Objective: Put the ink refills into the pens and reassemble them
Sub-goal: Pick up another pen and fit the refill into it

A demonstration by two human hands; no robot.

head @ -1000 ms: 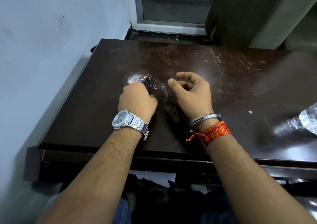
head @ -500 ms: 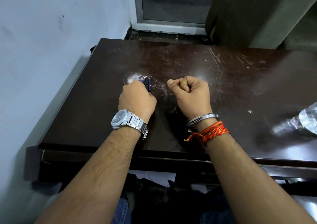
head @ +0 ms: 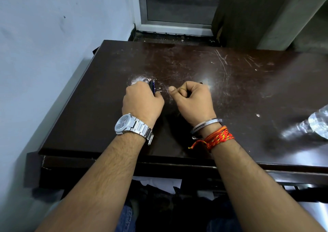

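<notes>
On a scratched dark brown wooden table [head: 248,93], a person's left hand [head: 142,102] grips a dark, blue-trimmed pen [head: 152,87] mid-table, seemingly steadying it for reassembly, while the right hand [head: 194,100] just beside it is clenched, contents unclear.

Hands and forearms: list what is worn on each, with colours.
The left hand has a silver metal wristwatch with a dark blue dial and a link band. The right hand has a silver bangle at the wrist and, just behind it, a bundle of red, orange and yellow threads with a loose tail. No sleeves or gloves show.
</notes>
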